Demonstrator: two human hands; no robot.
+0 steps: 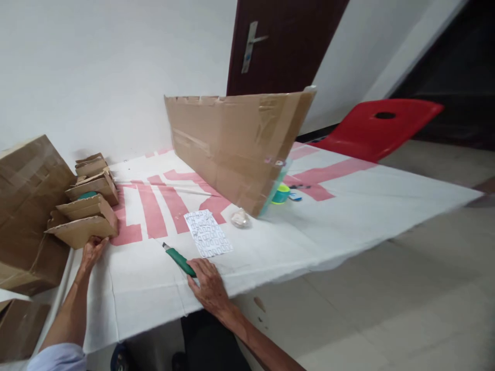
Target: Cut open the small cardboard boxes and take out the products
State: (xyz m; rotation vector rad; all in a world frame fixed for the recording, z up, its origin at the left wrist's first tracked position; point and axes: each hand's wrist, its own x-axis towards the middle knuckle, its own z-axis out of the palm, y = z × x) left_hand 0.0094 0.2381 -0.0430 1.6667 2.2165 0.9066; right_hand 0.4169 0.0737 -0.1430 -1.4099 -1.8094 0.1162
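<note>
Nearest the camera: a bare right forearm and, lower left, a pale, creased cloth sleeve.

Largest first. Table under a thin white cloth, lightly wrinkled, printed with flat, blocky red shapes; its edge hangs loose. On it stands a tall cardboard panel, leaning, upper edge ragged, strips of glossy tape along its right side. Behind: a dark door with a metal lever handle. At left, a big brown carton, taped, boxy. Beyond the table's far right edge, a red chair, smooth and curved, with an oval hole in its back.

Beside the big carton, small cardboard boxes stand in a row, flaps raised. The left hand touches the lower edge of the nearest small box; fingers bent, but whether they grip it I cannot tell.

Printed sheet: white, flat, patterned with small dark outlines, near the table's middle. Green utility knife: slim, rounded handle, dark blade end pointing away from the person, just left of the sheet. The right hand has thumb and fingertips closed on the handle's rear end.

Smallest: a ring-shaped roll, teal with a yellow-green rim, near the panel's foot; a clear, crumpled packet, pale inside, between sheet and panel.
</note>
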